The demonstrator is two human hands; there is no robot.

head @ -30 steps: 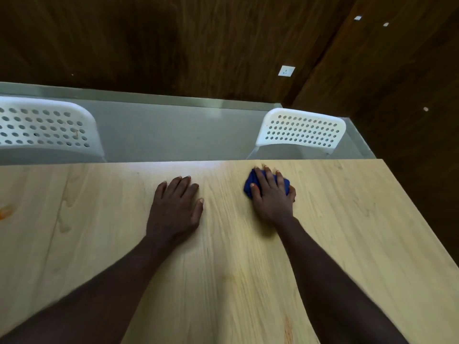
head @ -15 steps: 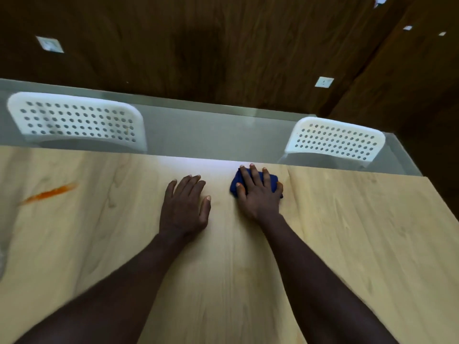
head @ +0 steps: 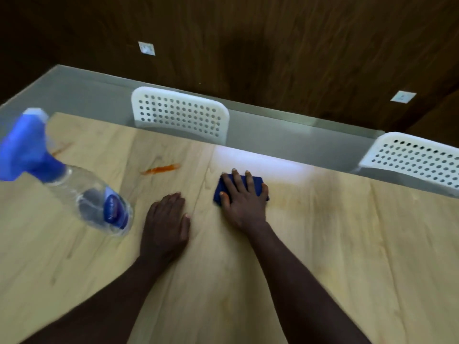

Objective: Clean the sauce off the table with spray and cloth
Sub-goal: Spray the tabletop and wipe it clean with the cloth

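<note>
An orange sauce streak (head: 161, 169) lies on the light wooden table (head: 347, 244), left of both hands. A fainter orange smear (head: 60, 148) shows farther left. My right hand (head: 242, 197) presses flat on a folded dark blue cloth (head: 258, 182) near the table's far edge. My left hand (head: 166, 219) rests flat on the bare wood beside it, holding nothing. A clear spray bottle (head: 94, 202) with a blue trigger head (head: 24, 150) stands at the left, apart from both hands.
Two white perforated chair backs stand behind the table's far edge, one (head: 178, 112) in the middle and one (head: 412, 157) at the right. A grey floor strip and a dark wood-panelled wall lie beyond. Bright glare sits on the table near the cloth.
The view has swung left, bringing the spray bottle and more of the sauce streak into sight. Both hands keep their pose, the right still pressing on the cloth.
</note>
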